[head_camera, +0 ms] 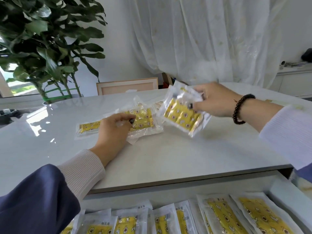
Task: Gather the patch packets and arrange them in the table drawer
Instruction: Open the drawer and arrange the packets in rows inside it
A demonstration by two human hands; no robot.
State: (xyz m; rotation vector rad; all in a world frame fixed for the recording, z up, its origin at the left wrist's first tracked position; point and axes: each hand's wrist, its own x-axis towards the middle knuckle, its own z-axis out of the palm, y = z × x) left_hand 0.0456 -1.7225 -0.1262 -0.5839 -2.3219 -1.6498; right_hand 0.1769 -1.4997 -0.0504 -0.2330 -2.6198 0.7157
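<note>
Yellow patch packets in clear wrappers lie on the white table (pixel 168 159). My right hand (pixel 214 100) holds a small bunch of packets (pixel 182 114) lifted above the table, thumb on top. My left hand (pixel 113 130) rests on a loose pile of packets (pixel 143 120) at the table's middle, its fingers curled onto a wrapper. One more packet (pixel 87 128) lies flat just left of that hand. Below the table edge the open drawer (pixel 285 193) holds a row of several packets (pixel 219 215) laid side by side.
A large leafy plant (pixel 42 44) stands at the back left. A chair back (pixel 126 86) sits behind the table, with white curtains (pixel 202 39) beyond. A white cabinet (pixel 295 80) with small items stands at the far right.
</note>
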